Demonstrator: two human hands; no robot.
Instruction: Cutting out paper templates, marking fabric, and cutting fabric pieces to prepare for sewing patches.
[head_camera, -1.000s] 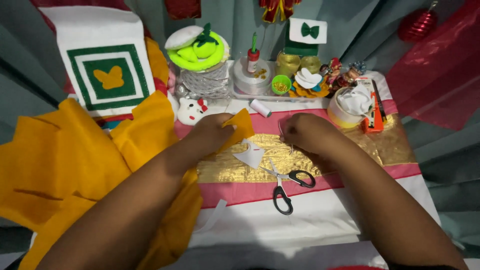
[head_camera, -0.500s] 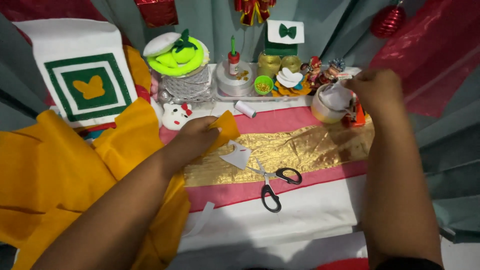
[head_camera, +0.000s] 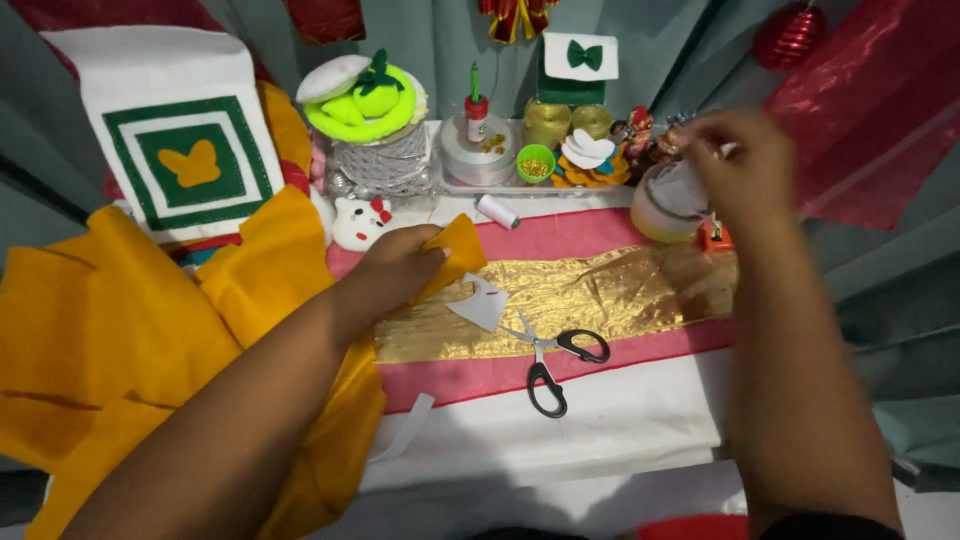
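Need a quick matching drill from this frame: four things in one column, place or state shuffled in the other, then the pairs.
Things:
1. scissors
2. yellow felt
3. left hand
4. right hand

Place or state:
A. raised at the round tub at back right
B. lying free on the gold and pink strips, black handles nearest
C. spread over the left side
D. pinching a yellow felt corner

Pairs: 1-B, 2-C, 3-D, 4-A
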